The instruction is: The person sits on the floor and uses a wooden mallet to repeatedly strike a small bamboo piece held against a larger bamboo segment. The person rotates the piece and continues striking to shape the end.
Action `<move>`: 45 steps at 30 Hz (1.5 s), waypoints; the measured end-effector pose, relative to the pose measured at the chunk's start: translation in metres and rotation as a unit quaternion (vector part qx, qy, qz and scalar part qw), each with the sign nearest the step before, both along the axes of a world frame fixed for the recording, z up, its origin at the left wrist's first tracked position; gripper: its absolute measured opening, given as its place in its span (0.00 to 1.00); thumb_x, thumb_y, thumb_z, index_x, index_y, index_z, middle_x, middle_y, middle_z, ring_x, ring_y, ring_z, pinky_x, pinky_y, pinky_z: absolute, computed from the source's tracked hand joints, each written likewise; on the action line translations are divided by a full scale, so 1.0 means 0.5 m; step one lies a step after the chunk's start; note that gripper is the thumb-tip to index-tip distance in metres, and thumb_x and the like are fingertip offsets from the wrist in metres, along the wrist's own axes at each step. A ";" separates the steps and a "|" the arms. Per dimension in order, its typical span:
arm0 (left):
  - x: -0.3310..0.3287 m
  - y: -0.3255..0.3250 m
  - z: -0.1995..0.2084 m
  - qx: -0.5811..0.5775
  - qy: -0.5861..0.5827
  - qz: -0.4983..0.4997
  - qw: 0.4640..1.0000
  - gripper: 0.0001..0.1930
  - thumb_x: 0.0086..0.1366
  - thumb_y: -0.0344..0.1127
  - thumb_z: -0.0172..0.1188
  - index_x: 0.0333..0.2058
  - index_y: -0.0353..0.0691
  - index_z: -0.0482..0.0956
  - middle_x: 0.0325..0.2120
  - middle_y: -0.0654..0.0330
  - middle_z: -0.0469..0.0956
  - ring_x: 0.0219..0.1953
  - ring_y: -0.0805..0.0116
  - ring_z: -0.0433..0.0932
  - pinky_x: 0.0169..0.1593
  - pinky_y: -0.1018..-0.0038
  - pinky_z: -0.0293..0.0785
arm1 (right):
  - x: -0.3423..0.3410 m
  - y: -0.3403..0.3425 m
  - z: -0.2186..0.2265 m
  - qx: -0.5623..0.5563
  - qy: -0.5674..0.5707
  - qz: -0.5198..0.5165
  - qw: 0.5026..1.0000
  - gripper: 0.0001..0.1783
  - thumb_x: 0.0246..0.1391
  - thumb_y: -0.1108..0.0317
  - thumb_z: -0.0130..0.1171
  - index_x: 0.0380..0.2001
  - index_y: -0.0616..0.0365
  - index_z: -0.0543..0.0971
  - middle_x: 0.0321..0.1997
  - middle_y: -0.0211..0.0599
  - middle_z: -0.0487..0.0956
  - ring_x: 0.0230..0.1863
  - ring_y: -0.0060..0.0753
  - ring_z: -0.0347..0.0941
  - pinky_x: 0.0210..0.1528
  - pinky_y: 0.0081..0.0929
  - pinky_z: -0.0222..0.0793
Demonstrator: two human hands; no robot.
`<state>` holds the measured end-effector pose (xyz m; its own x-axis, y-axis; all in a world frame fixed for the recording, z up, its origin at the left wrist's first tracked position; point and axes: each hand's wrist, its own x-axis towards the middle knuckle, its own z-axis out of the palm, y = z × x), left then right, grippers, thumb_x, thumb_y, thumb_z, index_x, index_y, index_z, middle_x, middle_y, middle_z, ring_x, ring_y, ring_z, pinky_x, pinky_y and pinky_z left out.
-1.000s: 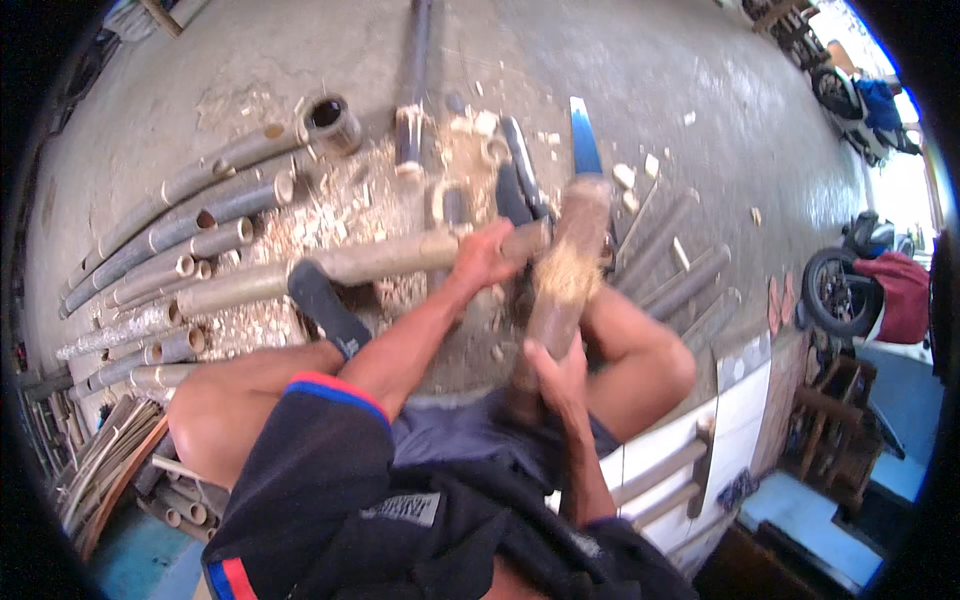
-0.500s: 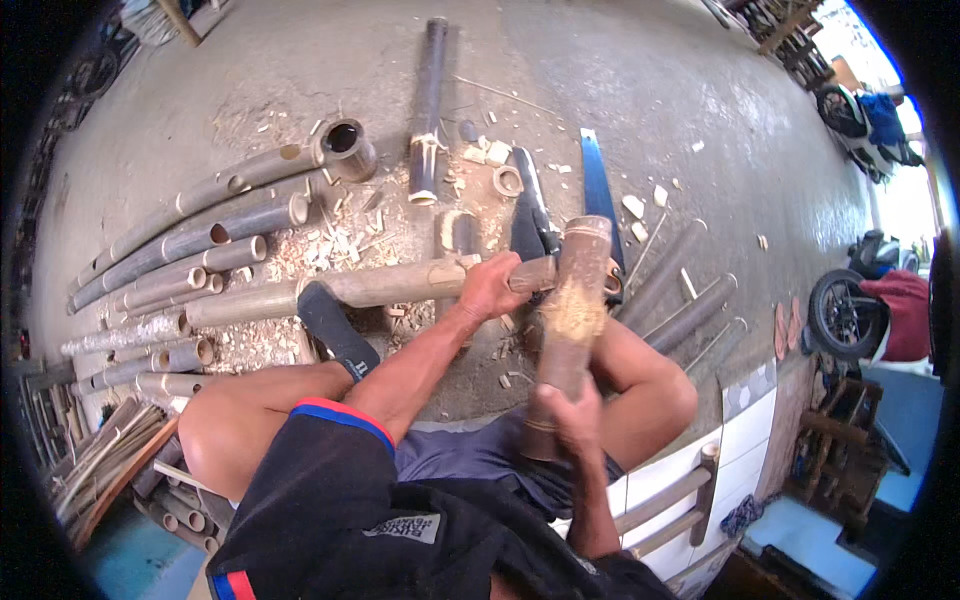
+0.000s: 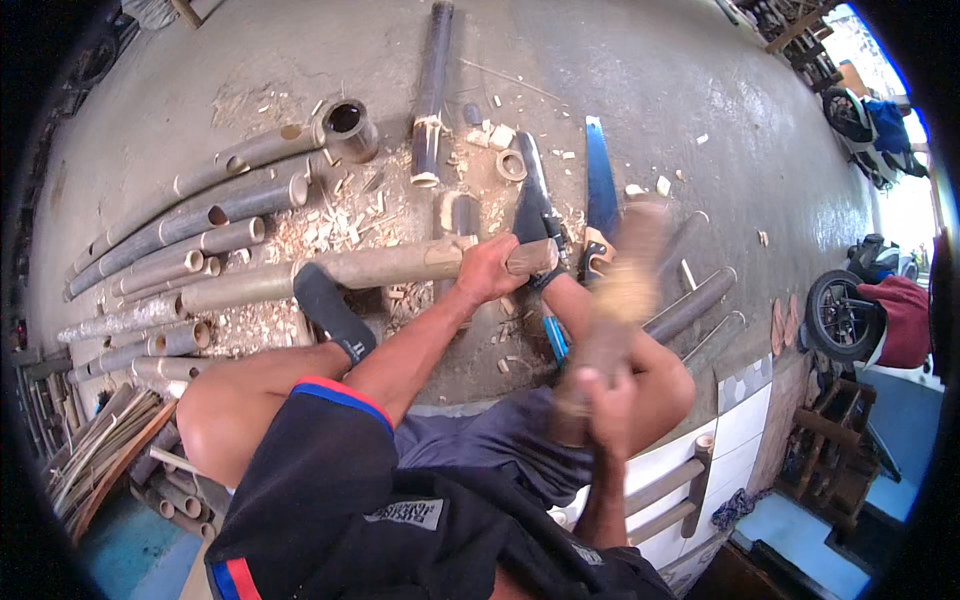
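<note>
My left hand (image 3: 487, 268) is closed around a short, narrower brown bamboo piece (image 3: 533, 257) at the right end of a long bamboo pole (image 3: 390, 265). The joint between piece and pole is partly hidden by the fingers. My sock-covered foot (image 3: 335, 315) rests against the pole. In my right hand (image 3: 608, 408), wrapped round its lower part, is a thick bamboo club (image 3: 600, 345), tilted over my right knee and smeared by motion. A pale, frayed patch shows on its middle. The club stands apart from the short piece, to its right.
A blue-bladed handsaw (image 3: 600, 175) and a dark machete-like blade (image 3: 530, 170) lie ahead. Several bamboo tubes with cut holes (image 3: 250, 205) are at left, among wood chips (image 3: 345, 225). A dark bamboo tube (image 3: 432, 90) lies far ahead. Motorbikes (image 3: 845, 315) stand at right.
The bamboo club has swung to the right, away from the short piece's end. My left hand keeps its grip in nearly the same place.
</note>
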<state>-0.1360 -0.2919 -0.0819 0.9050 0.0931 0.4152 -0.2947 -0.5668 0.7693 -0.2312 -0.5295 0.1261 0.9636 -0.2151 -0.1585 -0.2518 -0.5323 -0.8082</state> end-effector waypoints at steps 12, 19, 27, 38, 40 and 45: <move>0.021 0.016 0.017 -0.002 0.007 -0.018 1.000 0.19 0.49 0.41 0.74 0.35 0.43 0.76 0.34 0.55 0.77 0.40 0.49 0.81 0.42 0.57 0.78 | -0.024 0.084 -0.063 0.094 0.114 0.111 0.983 0.45 0.54 0.49 0.69 0.70 0.48 0.62 0.65 0.46 0.72 0.61 0.48 0.71 0.63 0.43 0.66; 0.035 0.007 0.064 0.002 0.107 -0.038 0.993 0.20 0.48 0.41 0.75 0.37 0.41 0.78 0.36 0.53 0.79 0.41 0.47 0.81 0.43 0.57 0.78 | 0.067 -0.090 0.107 0.323 -0.070 -0.117 0.937 0.24 0.59 0.53 0.62 0.46 0.65 0.77 0.41 0.47 0.80 0.39 0.40 0.77 0.42 0.40 0.74; 0.029 0.013 0.057 0.005 0.171 -0.012 0.985 0.20 0.50 0.42 0.75 0.38 0.43 0.78 0.34 0.51 0.81 0.39 0.44 0.81 0.41 0.55 0.77 | -0.051 0.012 -0.051 0.225 0.170 0.035 0.959 0.29 0.61 0.59 0.64 0.59 0.69 0.74 0.50 0.40 0.80 0.49 0.33 0.75 0.54 0.32 0.71; 0.046 -0.013 0.094 -0.013 0.201 -0.014 0.979 0.18 0.53 0.49 0.70 0.35 0.45 0.76 0.34 0.55 0.83 0.40 0.47 0.82 0.41 0.53 0.78 | -0.001 0.035 0.025 0.210 0.090 0.036 0.973 0.30 0.58 0.61 0.64 0.58 0.68 0.73 0.51 0.38 0.79 0.50 0.31 0.74 0.56 0.31 0.70; 0.037 -0.013 0.086 -0.053 0.189 -0.020 0.980 0.17 0.53 0.47 0.71 0.36 0.45 0.78 0.33 0.56 0.82 0.37 0.51 0.83 0.40 0.56 0.78 | 0.005 0.049 0.034 0.184 0.092 0.059 0.977 0.31 0.56 0.60 0.65 0.58 0.68 0.73 0.51 0.39 0.79 0.51 0.31 0.74 0.57 0.31 0.69; 0.007 0.037 0.067 -0.354 0.062 0.139 0.923 0.13 0.57 0.36 0.69 0.37 0.36 0.78 0.31 0.58 0.81 0.33 0.67 0.79 0.39 0.65 0.76 | 0.000 0.036 0.030 0.137 0.067 0.058 0.987 0.33 0.54 0.59 0.67 0.59 0.68 0.73 0.51 0.39 0.79 0.52 0.32 0.74 0.59 0.32 0.68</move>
<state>-0.1324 -0.2732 -0.0482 0.8416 0.5371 0.0569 -0.0987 0.0494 0.9939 -0.2312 -0.5114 0.1410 0.9459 -0.0355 -0.3226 -0.3158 -0.3295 -0.8898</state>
